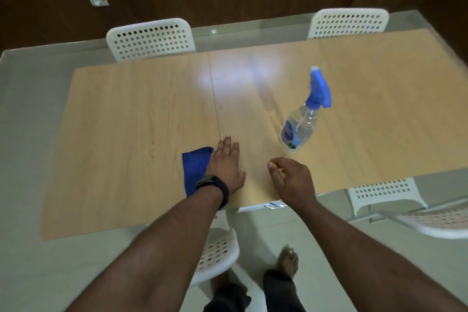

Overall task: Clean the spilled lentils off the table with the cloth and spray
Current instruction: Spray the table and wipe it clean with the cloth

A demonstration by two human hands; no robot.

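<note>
- Left hand (226, 167) flat on blue cloth (196, 170), fingers straight, near counter (126, 119) edge.
- Right hand (291, 180) right of cloth, fingers loosely curled, holding nothing.
- Spray bottle (304, 119) upright beyond right hand.

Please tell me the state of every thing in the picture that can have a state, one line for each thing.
left hand: flat, fingers straight, pressing on the cloth.
right hand: fingers loosely curled, holding nothing, above the table edge.
blue cloth: lying on the table, partly under the left hand.
spray bottle: upright on the table, untouched, partly filled with clear liquid.
table: no lentils visible on it.
</note>
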